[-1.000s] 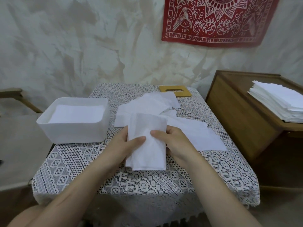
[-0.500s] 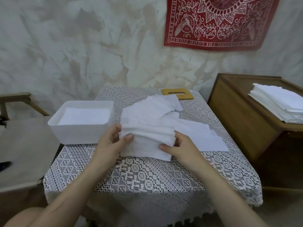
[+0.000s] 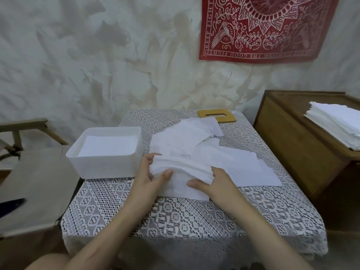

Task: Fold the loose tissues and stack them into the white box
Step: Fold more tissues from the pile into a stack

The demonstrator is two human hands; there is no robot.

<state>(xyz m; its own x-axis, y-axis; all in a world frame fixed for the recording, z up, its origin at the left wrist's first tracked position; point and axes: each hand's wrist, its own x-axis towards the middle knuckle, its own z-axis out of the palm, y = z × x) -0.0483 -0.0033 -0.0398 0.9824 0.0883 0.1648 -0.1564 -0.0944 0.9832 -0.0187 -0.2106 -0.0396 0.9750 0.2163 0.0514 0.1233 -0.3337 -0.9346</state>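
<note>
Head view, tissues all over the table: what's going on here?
A person grips a folded tissue bundle by its ends with the left hand and right hand, at the lace-covered table. The white box beside it already holds flat tissues; loose tissues lie spread behind the bundle, not yet folded.

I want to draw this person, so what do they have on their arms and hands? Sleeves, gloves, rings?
Nothing to draw on them. The left arm and right arm are bare as far as the picture shows, with no sleeves. The left hand and right hand have no gloves. No watch, bracelet or ring shows on the parts in view.
</note>
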